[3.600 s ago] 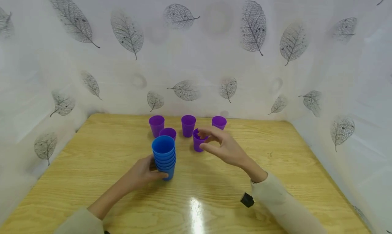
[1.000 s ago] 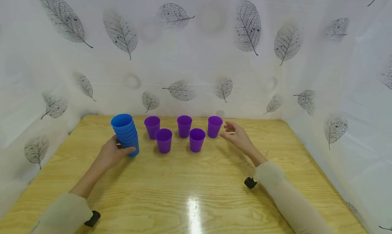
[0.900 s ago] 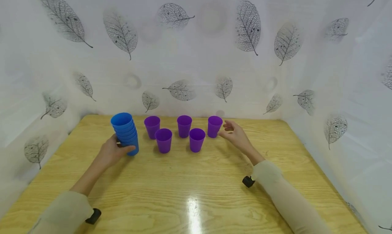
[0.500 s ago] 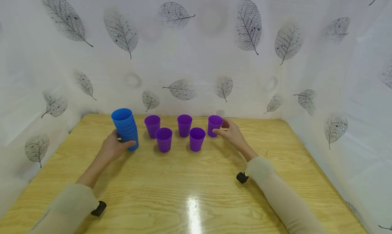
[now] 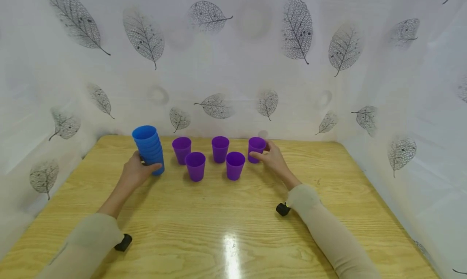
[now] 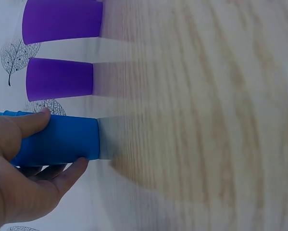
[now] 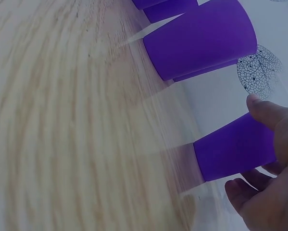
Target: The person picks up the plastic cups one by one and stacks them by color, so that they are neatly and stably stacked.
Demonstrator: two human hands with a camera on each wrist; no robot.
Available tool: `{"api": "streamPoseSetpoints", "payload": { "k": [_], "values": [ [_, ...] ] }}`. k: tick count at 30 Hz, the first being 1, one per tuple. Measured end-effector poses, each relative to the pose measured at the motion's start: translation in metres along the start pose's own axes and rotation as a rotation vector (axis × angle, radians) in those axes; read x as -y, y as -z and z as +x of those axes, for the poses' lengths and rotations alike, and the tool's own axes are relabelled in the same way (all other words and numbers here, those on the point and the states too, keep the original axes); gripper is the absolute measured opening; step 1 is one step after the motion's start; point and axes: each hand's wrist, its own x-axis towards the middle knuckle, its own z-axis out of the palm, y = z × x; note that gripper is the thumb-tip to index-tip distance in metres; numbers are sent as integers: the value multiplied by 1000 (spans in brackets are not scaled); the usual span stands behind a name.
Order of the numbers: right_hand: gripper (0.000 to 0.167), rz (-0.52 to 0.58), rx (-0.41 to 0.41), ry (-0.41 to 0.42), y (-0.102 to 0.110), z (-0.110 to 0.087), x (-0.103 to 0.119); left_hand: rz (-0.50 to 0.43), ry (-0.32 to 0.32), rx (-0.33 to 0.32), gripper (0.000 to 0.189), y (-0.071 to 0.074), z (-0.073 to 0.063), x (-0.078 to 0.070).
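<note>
My left hand (image 5: pixel 136 170) grips a stack of nested blue cups (image 5: pixel 149 147) at the left, thumb on the near side. In the left wrist view the bottom blue cup (image 6: pixel 62 139) has its base at the tabletop. At the right end of the purple cups, my right hand (image 5: pixel 273 159) holds an upright purple cup (image 5: pixel 257 148), thumb in front and fingers behind. The right wrist view has that purple cup (image 7: pixel 235 149) between thumb and fingers, standing on the table. Closest to the blue stack is another purple cup (image 5: pixel 182 151).
More upright purple cups stand between the hands: one at the back middle (image 5: pixel 220 150), a front left cup (image 5: pixel 195 168) and a front right cup (image 5: pixel 235 168). The wooden table (image 5: pixel 204 222) ends at a leaf-patterned curtain (image 5: pixel 233 68) behind and at both sides.
The blue stack has gone from the middle to the left, then slightly farther back. My right hand has moved right, from a front cup to the far-right purple cup, and taken hold of it.
</note>
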Motion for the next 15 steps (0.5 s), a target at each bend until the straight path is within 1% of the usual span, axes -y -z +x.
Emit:
{"api": "streamPoseSetpoints", "payload": {
  "k": [5,11,15],
  "values": [
    [64,11,0,-21,-3,5,-3,9,0,-20,87,2,4,1],
    [64,34,3,-32,-3,6,-2,23,5,-45,87,3,9,5],
    [60,38,-5,-32,-3,4,-2,10,26,-32,89,4,7,7]
  ]
}}
